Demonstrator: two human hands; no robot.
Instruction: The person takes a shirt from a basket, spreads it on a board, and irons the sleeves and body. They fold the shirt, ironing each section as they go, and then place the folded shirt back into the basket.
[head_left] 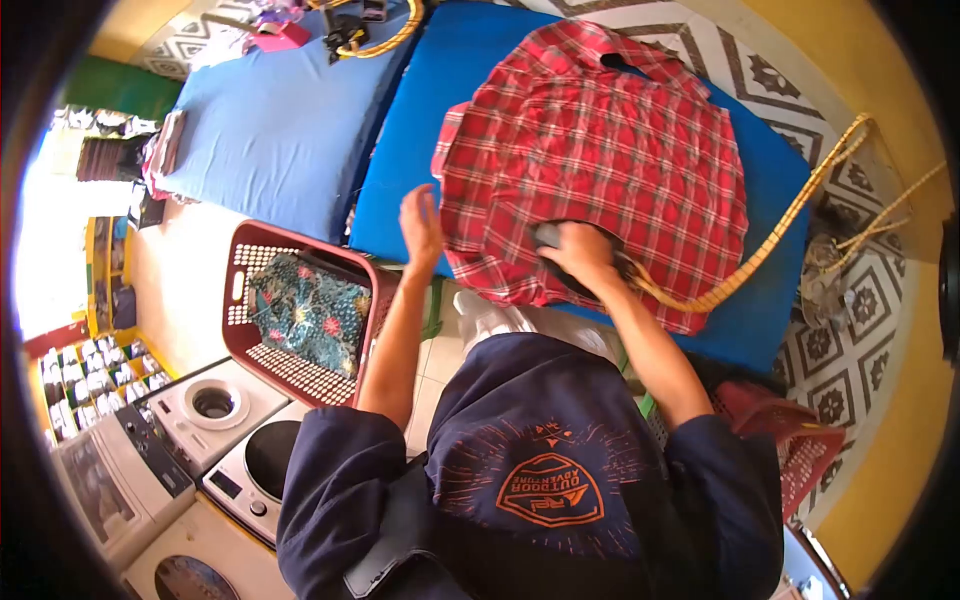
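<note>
Near left: on my feed, white washing machines (215, 405) sit lowest in the scene, their round lids facing up.
Baskets: a red laundry basket (262, 240) stands just beyond the machines and holds a dark floral cloth (310, 312). A second red basket (795, 445) is at the near right, partly hidden by the sleeve.
Left hand: I see the left hand (420, 225) spread flat with its fingers together. It is at the near-left edge of the plaid shirt (600, 140) (I cannot tell whether it touches the cloth).
Right hand: the right hand (582, 252) is wrapped around the handle of the iron (547, 236) and holds it down on the shirt's near hem.
Shirt: red plaid, lying flat on the blue ironing pad (775, 300), collar to the far side.
Cord: a yellow braided cord (775, 240) runs from the iron to the right, over the pad's edge.
Far left: a paler blue mattress (280, 120) lies beside the pad, with small clutter on its far end that I cannot make out.
</note>
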